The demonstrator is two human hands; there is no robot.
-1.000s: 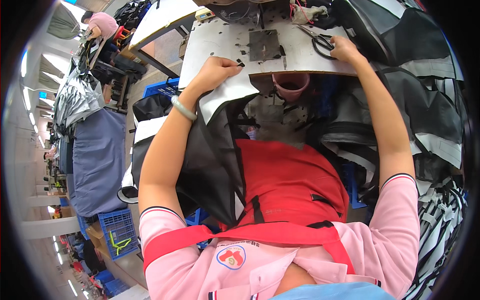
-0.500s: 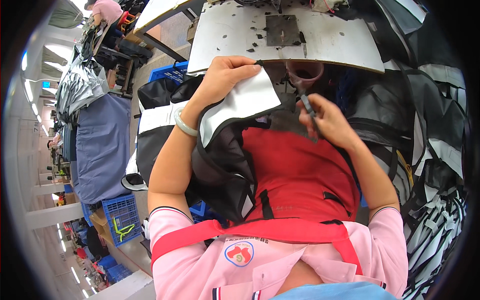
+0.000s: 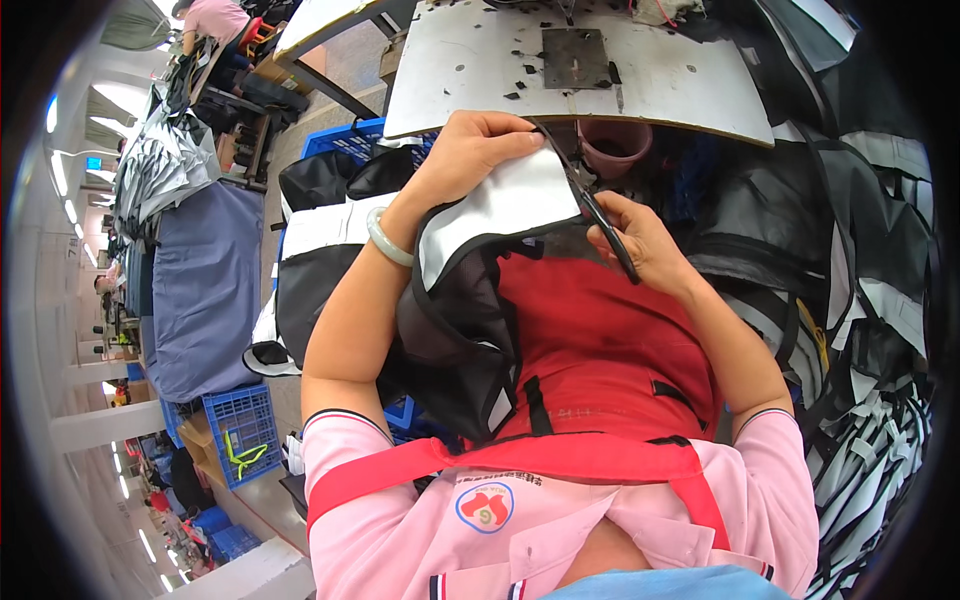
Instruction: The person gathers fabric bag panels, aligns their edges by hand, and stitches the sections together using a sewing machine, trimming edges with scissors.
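Observation:
My left hand (image 3: pixel 468 158) pinches the top corner of a sewn fabric piece (image 3: pixel 505 210), a white panel with black edging. Its black mesh part (image 3: pixel 455 310) hangs down over my red apron (image 3: pixel 600 340). In my right hand (image 3: pixel 648 248) is a pair of black-handled scissors (image 3: pixel 612 238). The blades point up and away, along the right edge of the white panel, close to the fingertips of my left hand. Whether the blades touch the edging I cannot tell.
Ahead stands a white worktable (image 3: pixel 480 75) with dark scraps and a metal plate. Below its edge is a pink bucket (image 3: pixel 615 150). Black and white fabric pieces (image 3: pixel 325 245) lie at left near a blue crate (image 3: pixel 243 430); black bags (image 3: pixel 765 220) are piled at right. Another person (image 3: pixel 215 20) sits far left.
The scissors have come up and left from apart to the panel's right edge. My left hand and the fabric have shifted slightly right.

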